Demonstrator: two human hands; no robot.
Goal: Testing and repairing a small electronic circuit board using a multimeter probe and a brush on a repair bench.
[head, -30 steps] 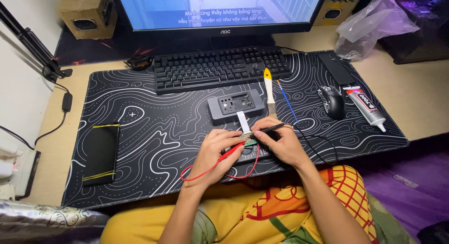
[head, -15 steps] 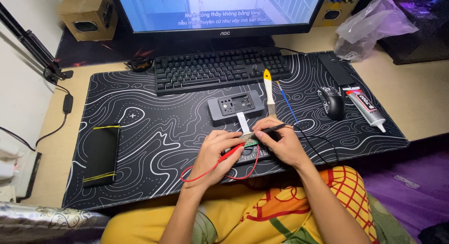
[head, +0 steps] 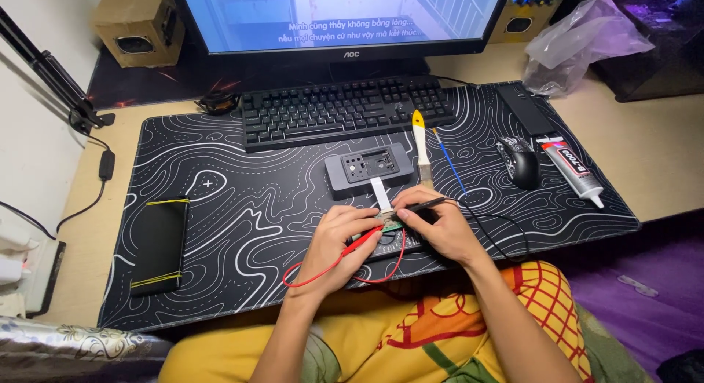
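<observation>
My left hand (head: pixel 339 243) holds a red probe (head: pixel 364 240) and my right hand (head: pixel 440 227) a black probe (head: pixel 424 205), both tips meeting on a small green circuit board (head: pixel 389 225) just below the grey box (head: pixel 368 169). A red wire (head: pixel 330 269) loops below the board. Right of the box lie a yellow-handled brush (head: pixel 421 144), a mouse (head: pixel 523 161) and a glue tube (head: pixel 572 170). Above it sits the keyboard (head: pixel 345 111).

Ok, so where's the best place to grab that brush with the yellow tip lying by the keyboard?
Probably the brush by the middle of its pale handle, from above. It lies flat, pointing away from you, clear of the keyboard and grey box, so fingers fit either side.
</observation>
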